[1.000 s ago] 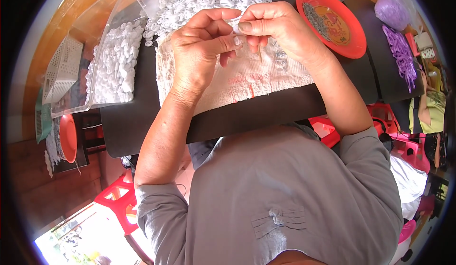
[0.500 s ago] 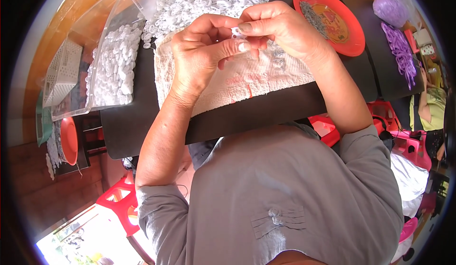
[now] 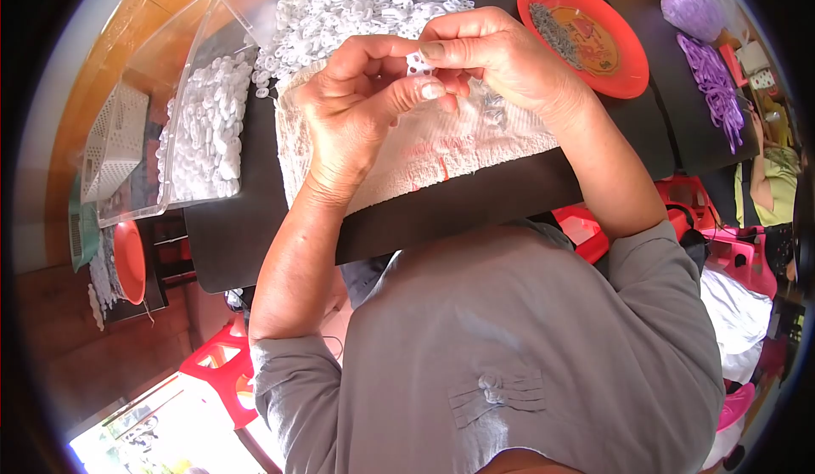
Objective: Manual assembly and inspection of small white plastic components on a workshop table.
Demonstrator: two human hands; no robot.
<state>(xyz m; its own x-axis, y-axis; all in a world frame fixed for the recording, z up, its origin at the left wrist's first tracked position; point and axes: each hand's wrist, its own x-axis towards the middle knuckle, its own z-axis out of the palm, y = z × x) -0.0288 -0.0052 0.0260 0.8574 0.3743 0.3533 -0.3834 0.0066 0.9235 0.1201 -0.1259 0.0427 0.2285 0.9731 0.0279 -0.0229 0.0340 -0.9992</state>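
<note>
A small white plastic piece with dark holes (image 3: 417,64) sits between my two hands above the towel. My left hand (image 3: 361,92) is closed round it, fingers curled and thumb stretched toward the right hand. My right hand (image 3: 509,58) pinches at the piece's upper edge with thumb and index finger; any tinier part in that pinch is hidden. Beneath both hands lies a pale towel (image 3: 390,168) with red marks. Just beyond them spreads a heap of loose white oval pieces with holes (image 3: 356,7).
At left, a clear plastic bin (image 3: 136,211) holds white pieces in stacked rows; a white perforated basket (image 3: 115,147) is beside it. A red plate (image 3: 628,70) with small grey metal parts stands at right. Farther right are purple cords (image 3: 713,87) and a purple bag (image 3: 696,2). Another person's yellow-green sleeve (image 3: 777,185) shows.
My left thumb has lowered slightly away from the index finger, and more of the white piece shows. Both hands remain together above the towel. The view has shifted slightly.
</note>
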